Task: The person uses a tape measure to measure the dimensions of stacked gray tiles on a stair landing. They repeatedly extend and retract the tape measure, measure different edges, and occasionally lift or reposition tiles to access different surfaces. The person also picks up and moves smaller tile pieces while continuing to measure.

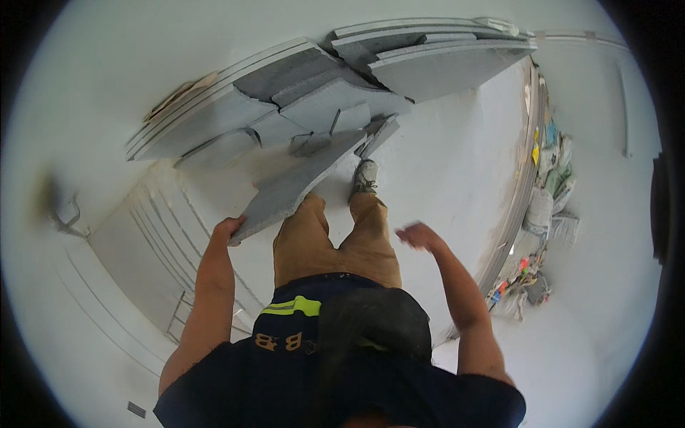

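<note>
My left hand [228,228] is closed on the near left end of a grey board [303,187] with a rough, uneven edge. The board slants up and to the right, past my left leg. My right hand [419,237] is raised to the right of my legs, apart from the board. Its fingers are blurred, and nothing shows in it. Beyond the held board, several broken grey pieces [334,101] lean in front of larger boards.
A stack of long grey boards [457,70] leans along the far wall. My shoe [365,177] stands close to smaller broken pieces [378,135]. Bags [555,171] and coloured odds and ends [524,274] lie at the right, behind a long track [508,232]. At left is a metal handle [69,217].
</note>
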`<state>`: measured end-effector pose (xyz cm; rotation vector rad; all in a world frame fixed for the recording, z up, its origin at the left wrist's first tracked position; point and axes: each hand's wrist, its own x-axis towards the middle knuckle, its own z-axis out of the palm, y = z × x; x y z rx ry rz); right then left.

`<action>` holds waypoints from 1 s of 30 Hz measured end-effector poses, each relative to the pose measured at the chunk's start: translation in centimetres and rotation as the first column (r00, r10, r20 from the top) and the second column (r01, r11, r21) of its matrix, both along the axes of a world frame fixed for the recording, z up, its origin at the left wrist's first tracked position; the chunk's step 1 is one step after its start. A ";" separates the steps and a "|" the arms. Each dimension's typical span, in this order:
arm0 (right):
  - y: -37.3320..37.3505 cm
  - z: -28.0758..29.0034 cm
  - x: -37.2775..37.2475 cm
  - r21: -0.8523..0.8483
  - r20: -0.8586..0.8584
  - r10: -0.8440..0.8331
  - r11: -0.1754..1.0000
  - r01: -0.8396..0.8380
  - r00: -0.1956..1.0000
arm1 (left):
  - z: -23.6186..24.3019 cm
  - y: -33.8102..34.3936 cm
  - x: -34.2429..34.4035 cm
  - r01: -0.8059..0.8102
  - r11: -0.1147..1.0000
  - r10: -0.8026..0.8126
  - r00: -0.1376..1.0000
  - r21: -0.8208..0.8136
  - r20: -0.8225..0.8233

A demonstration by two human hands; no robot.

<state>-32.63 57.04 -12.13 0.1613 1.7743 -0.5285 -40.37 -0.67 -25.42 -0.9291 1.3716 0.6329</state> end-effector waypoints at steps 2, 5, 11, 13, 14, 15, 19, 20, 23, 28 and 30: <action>-4.9 -3.0 -4.4 -0.107 0.134 -0.379 0.913 0.394 0.915 | -1.2 -0.6 0.8 -0.044 0.999 0.044 0.999 0.014 0.023; -12.4 -6.3 -7.6 0.012 0.364 -0.606 0.762 0.647 0.707 | -2.1 -0.9 1.9 0.107 0.993 -0.111 0.988 -0.050 -0.107; -22.2 -12.2 -9.2 0.176 0.428 -0.824 0.480 0.860 0.372 | -2.4 -0.5 1.9 0.134 0.986 -0.139 0.989 -0.097 -0.053; -23.7 -13.8 -8.9 0.179 0.406 -0.861 0.403 0.897 0.306 | -3.0 -0.9 2.3 0.176 0.973 -0.182 0.983 -0.147 -0.029; -24.2 -14.6 -8.8 0.179 0.377 -0.885 0.359 0.916 0.273 | -3.5 -1.2 2.4 0.190 0.974 -0.194 0.981 -0.123 -0.024; -24.7 -15.3 -8.6 0.134 0.354 -0.889 0.355 0.925 0.290 | -3.9 -1.7 2.7 0.200 0.976 -0.204 0.978 -0.091 -0.035; -25.3 -18.1 -9.0 0.149 0.349 -0.845 0.476 0.866 0.405 | -4.4 -2.2 3.9 0.362 0.931 -0.346 0.914 0.040 -0.210; -25.2 -18.7 -9.1 0.212 0.384 -0.811 0.542 0.813 0.441 | -4.0 -1.9 4.2 0.328 0.944 -0.328 0.934 -0.029 -0.140; -24.8 -19.8 -8.8 0.386 0.495 -0.799 0.554 0.737 0.341 | -1.7 0.0 4.7 0.102 0.983 -0.113 0.991 -0.151 -0.073; -23.8 -17.5 -5.9 0.279 0.427 -0.883 0.333 0.901 0.195 | 2.8 2.1 5.4 0.026 0.996 -0.036 0.992 -0.086 -0.122; -22.9 -15.8 -5.5 0.215 0.457 -0.867 0.323 0.922 0.198 | 4.8 3.1 6.2 0.007 0.994 -0.023 0.987 -0.105 -0.156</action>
